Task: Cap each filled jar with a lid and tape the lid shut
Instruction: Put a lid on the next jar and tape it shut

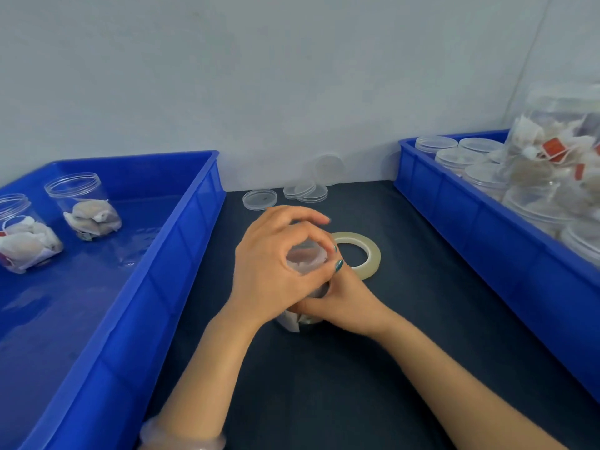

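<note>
Head view: jar (293, 319) stands mid-desk (357, 368), held by both hands. Left hand (276, 264) curls over lid (305, 259), gripping its rim; right hand (341, 298) wraps the jar wall lower down. Clear plastic with bags inside: likely light, thin-walled, slick. Best held low on the wall, lid by its rim. Hands cover most of the jar; lid seating unclear. Tape roll (357, 251) just beyond, loose end not visible.

Two bins (181, 254), one tape roll (373, 254) (two open jars (82, 203)).
</note>
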Demonstrator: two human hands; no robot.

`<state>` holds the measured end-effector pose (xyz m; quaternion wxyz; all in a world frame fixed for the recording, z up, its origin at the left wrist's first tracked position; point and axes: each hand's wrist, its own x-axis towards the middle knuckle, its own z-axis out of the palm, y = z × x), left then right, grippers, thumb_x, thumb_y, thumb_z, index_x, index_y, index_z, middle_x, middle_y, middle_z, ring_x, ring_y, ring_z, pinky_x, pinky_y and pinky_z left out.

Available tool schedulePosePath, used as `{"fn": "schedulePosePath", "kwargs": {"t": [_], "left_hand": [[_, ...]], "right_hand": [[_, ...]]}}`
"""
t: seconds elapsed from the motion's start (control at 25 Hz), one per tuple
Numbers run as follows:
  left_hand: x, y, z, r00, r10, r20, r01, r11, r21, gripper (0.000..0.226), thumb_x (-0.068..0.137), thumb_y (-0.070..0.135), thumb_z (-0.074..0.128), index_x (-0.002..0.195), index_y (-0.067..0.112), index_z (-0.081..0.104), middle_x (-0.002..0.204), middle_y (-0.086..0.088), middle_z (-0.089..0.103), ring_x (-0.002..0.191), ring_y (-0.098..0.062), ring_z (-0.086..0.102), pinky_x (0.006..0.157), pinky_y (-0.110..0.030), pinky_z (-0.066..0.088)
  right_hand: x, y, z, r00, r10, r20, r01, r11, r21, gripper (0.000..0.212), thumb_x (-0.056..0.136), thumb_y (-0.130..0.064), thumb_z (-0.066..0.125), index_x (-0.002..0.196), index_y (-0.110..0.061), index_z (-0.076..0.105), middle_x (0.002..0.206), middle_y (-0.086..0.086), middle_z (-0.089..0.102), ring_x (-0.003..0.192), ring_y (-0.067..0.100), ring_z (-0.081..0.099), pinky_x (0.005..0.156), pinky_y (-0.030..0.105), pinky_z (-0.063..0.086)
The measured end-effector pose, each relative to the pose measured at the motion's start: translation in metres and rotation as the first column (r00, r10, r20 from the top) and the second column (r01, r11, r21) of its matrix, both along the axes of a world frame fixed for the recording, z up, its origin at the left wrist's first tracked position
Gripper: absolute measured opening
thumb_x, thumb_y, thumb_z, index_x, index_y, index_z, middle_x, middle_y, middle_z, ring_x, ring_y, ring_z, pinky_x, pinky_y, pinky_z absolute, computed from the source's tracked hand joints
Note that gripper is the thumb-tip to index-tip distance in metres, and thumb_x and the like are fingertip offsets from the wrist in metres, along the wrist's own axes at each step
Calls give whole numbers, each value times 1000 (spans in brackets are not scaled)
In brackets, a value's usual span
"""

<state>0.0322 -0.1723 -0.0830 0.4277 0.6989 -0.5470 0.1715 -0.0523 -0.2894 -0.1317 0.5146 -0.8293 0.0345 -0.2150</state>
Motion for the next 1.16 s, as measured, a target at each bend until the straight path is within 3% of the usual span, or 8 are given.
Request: {"fn": "schedulePosePath", "kwargs": {"t": [0.2,0.4,0.52,0.6,0.76,0.88,1.04,1.16], "left_hand": [[10,-2,-26,886,-87,-456,-38,965,-258,56,89,54,56,133,20,53,136,11,55,132,-13,48,112,-43,39],[19,-6,-38,862,-33,-505,-53,986,-155,41,88,60,49,125,41,53,130,23,55,127,-3,50,111,-42,41],[23,-6,-39,843,-13,-537,-73,988,-139,35,92,53,50,124,39,56,127,26,55,125,-1,51,110,-41,42],[24,-6,-40,841,-4,-541,-81,988,-134,33,95,46,50,124,34,58,126,25,56,124,1,50,111,-40,41],[25,-5,-43,846,-7,-534,-70,990,-124,29,97,42,48,122,32,60,126,23,57,123,3,50,107,-30,41],[27,-5,-46,850,3,-527,-68,992,-105,26,100,41,47,120,32,61,126,21,58,123,1,51,102,-25,41],[28,-9,-50,870,38,-491,-62,997,-34,25,100,42,45,116,34,63,119,27,58,117,0,53,94,-22,43],[27,-7,-58,935,154,-321,-84,971,223,21,98,30,55,118,29,63,121,20,57,118,-4,50,99,-25,41]], "right_hand": [[-12,-25,29,908,-327,261,302,944,129,83,69,-37,82,139,-28,39,122,-24,59,117,0,58,94,21,50],[-59,-91,78,261,-740,620,845,486,224,104,78,-35,84,152,0,20,156,13,26,144,23,31,118,37,30],[-86,-122,93,75,-837,543,899,292,327,114,80,-65,71,146,10,17,154,23,24,140,25,33,111,10,25],[-96,-134,91,70,-891,448,922,229,312,113,79,-73,62,149,3,16,155,16,25,143,21,30,109,5,22],[-103,-155,72,101,-950,296,965,166,202,121,72,-81,54,154,-1,14,157,16,23,145,24,25,119,32,24],[-102,-167,71,107,-982,153,981,129,143,132,60,-96,40,155,-8,12,158,8,18,145,22,23,119,35,25],[-101,-177,61,121,-987,102,990,113,-84,95,91,-69,38,153,-1,16,157,19,22,146,32,25,117,44,27],[-83,-148,47,118,-988,104,940,77,-332,68,98,-28,32,153,3,6,158,28,10,148,42,14,117,52,23]]}}
